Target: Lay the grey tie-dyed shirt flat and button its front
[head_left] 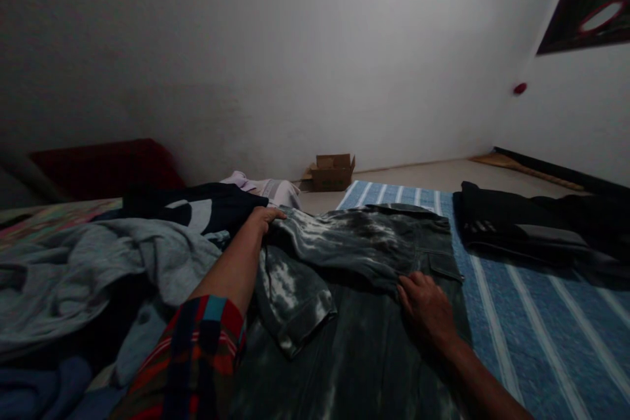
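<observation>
A dark grey garment with pale tie-dye patches (pixel 354 236) lies spread over a blue striped cloth (pixel 522 321), its upper part folded across. My left hand (pixel 266 216) is closed on the garment's far left edge. Lower on the right, my right hand (pixel 424 302) has its fingers curled on the edge of the folded part. A short sleeve (pixel 295 298) of the garment hangs down between my two arms.
Loose clothes, among them a grey one (pixel 162 249) and a navy one (pixel 226 203), are heaped at the left. Folded black clothes (pixel 522 223) lie at the right. An open cardboard box (pixel 332 177) stands by the wall.
</observation>
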A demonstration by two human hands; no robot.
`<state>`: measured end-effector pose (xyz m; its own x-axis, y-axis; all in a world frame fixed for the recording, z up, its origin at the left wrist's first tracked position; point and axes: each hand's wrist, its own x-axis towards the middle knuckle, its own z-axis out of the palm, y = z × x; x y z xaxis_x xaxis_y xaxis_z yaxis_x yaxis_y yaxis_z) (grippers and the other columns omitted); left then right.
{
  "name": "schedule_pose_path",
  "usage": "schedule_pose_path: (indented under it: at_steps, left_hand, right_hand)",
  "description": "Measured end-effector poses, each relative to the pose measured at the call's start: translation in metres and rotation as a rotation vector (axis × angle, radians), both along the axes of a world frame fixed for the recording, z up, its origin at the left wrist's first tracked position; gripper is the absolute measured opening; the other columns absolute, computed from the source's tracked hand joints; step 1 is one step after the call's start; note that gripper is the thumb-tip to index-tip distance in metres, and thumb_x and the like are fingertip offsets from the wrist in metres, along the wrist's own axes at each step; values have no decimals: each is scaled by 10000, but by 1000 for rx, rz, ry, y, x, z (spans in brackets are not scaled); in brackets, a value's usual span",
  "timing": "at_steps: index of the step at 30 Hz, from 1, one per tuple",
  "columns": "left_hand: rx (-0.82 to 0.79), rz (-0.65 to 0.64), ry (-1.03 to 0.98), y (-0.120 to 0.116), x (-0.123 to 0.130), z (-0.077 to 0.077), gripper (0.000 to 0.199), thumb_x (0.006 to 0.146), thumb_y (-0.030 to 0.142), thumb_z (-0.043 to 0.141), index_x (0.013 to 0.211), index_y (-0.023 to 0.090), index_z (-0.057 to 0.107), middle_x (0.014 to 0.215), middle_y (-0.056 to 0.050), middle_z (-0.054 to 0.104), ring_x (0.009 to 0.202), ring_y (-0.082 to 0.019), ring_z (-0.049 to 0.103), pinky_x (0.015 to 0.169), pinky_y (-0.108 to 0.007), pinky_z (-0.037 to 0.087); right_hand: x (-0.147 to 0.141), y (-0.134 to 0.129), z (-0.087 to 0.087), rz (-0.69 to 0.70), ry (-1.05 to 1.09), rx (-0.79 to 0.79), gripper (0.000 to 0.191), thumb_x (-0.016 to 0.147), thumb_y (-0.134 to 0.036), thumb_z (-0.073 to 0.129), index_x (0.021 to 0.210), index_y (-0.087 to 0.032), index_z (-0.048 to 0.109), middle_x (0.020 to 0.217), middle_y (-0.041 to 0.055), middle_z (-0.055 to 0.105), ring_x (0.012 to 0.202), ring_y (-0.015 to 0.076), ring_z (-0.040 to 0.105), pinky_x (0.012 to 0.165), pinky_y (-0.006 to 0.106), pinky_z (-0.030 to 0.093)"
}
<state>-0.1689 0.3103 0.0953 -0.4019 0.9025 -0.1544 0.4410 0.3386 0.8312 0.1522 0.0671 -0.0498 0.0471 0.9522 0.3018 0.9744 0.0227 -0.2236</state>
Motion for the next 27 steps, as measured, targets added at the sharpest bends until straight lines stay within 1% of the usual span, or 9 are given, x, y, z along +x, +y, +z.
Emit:
schedule_pose_path:
  at_steps: [4,8,10,12,14,16,18,24,27]
  left_hand:
    - [41,-93,-71,-5,15,21,314,439,65,815,644,122,584,509,-17,603,524,-240,642,497,-348,546]
    - [109,-283,-154,-20,34,51,250,494,78,773,675,122,606,574,-13,638,550,-179,640,559,-283,536]
    - [123,-374,-189,-34,44,66,228,520,89,739,718,121,630,613,-16,659,566,-166,637,576,-271,529]
    - [130,-465,-212,-53,53,79,261,526,117,726,776,121,649,644,-19,673,568,-164,629,574,-275,522]
    - [137,-631,-231,-75,61,88,311,544,158,720,847,124,655,699,-25,689,603,-168,633,593,-286,518]
    - [122,-747,-223,-97,69,92,330,546,190,721,862,124,650,727,-27,691,629,-174,631,604,-295,512]
    - [99,-853,-227,-117,76,92,346,537,198,723,866,125,649,754,-28,691,649,-176,629,610,-292,504]
    - [-17,-1095,-205,-160,93,76,228,564,201,705,770,133,637,714,17,639,644,-122,571,597,-223,441]
    - [-33,-1226,-188,-178,98,74,188,576,203,705,727,125,626,657,40,586,607,-93,518,547,-185,386]
  right_hand:
    - [0,1,0,-2,3,-20,231,951,-314,436,981,-246,654,949,50,599,901,201,527,715,301,345]
    - [0,2,2,-9,17,-33,233,952,-326,436,979,-244,653,953,50,599,915,201,524,724,302,346]
    - [-1,0,4,-11,25,-28,230,954,-326,438,980,-241,651,950,49,597,916,200,524,727,303,346]
    - [-2,-1,7,-13,27,-20,226,955,-317,440,974,-235,650,945,50,595,915,199,523,729,304,345]
    - [-3,-3,9,-16,21,-15,219,954,-307,447,964,-231,652,941,51,596,911,200,522,727,306,343]
    - [-3,-3,10,-26,14,-11,209,950,-305,459,952,-231,654,938,52,598,905,201,522,719,308,341]
    - [-3,-3,10,-26,10,-10,199,945,-306,468,943,-233,654,935,52,601,899,201,523,710,306,339]
    - [-3,-3,12,-20,7,-16,201,952,-298,461,955,-228,649,948,52,602,910,197,526,710,292,334]
    - [-4,-3,13,-26,9,-23,216,958,-310,453,963,-227,651,946,51,602,908,200,529,705,291,331]
